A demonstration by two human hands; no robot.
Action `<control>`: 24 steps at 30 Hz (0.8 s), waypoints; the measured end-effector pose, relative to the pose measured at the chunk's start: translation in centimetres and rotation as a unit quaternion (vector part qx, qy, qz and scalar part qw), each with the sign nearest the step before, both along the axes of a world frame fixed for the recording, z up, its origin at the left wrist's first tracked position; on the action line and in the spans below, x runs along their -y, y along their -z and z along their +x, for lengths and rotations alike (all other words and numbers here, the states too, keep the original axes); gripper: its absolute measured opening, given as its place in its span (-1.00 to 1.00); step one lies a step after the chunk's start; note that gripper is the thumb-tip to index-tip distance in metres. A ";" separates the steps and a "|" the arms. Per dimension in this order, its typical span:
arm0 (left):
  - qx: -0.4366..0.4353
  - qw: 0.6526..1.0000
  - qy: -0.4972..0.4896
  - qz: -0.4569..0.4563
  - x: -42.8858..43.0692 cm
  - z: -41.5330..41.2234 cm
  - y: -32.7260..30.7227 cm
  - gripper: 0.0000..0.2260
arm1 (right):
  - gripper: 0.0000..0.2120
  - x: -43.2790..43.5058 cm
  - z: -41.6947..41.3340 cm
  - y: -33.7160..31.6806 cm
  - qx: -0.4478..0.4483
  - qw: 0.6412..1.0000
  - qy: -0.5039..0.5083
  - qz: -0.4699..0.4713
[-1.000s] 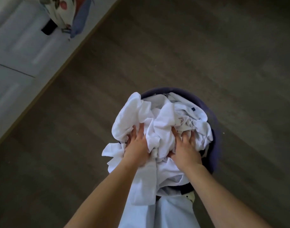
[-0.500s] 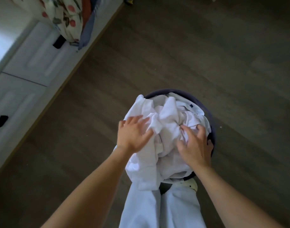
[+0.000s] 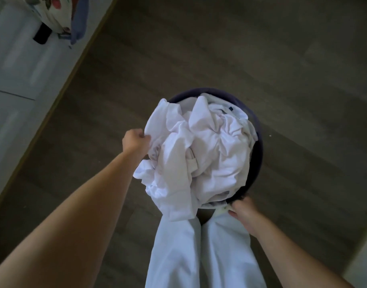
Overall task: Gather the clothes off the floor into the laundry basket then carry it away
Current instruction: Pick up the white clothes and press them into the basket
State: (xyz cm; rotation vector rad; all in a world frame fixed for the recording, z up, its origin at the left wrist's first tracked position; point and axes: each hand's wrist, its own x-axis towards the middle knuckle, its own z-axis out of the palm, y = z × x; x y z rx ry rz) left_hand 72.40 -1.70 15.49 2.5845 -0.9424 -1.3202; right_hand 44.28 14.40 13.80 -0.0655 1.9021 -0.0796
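Home bedroom: grey wood-plank floor [image 3: 261,48]; white drawer unit [image 3: 18,65] far left; floral bedding [image 3: 53,11] draped over it.
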 end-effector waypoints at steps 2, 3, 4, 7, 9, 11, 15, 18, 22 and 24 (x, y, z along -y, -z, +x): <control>0.021 1.000 -0.003 -0.008 -0.3 -0.3 0.3 -0.87 | -0.63 -1.0 1.0 0.7 0.067 0.995 0.064 0.024; 0.037 0.999 0.010 -0.012 -0.4 -0.3 0.3 -0.88 | -0.63 -1.1 1.5 0.6 0.086 0.993 0.077 0.027; 0.051 0.998 0.032 -0.025 -0.7 -0.4 0.1 -0.88 | -0.65 -1.2 1.9 0.2 0.104 0.991 0.077 0.030; 0.039 0.983 0.156 -0.091 -2.2 -1.9 -0.5 -0.87 | -0.79 -1.2 2.6 -1.4 0.134 0.990 0.029 0.041; 0.013 0.960 0.246 -0.135 -3.6 -3.6 -0.9 -0.89 | -0.79 -1.1 3.0 -2.1 0.125 0.992 -0.006 0.035; -0.016 0.951 0.268 -0.157 -4.6 -5.4 -1.8 -0.88 | -0.74 -1.0 3.2 -2.8 0.112 0.992 -0.037 0.034; -0.025 0.950 0.289 -0.119 -5.5 -8.1 -4.3 -0.83 | -0.63 0.0 3.2 -5.0 0.071 0.993 -0.082 0.049; -0.025 0.943 0.321 -0.083 -5.7 -8.5 -5.8 -0.77 | -0.60 0.9 2.2 -6.8 0.072 0.993 -0.087 0.017; -0.045 0.945 0.321 -0.047 -5.2 -8.3 -7.1 -0.84 | -0.62 2.1 1.4 -9.5 0.104 0.987 -0.115 -0.037; -0.067 0.949 0.306 -0.044 -4.8 -8.6 -8.2 -0.85 | -0.51 3.3 1.2 -10.7 0.098 0.988 -0.117 -0.038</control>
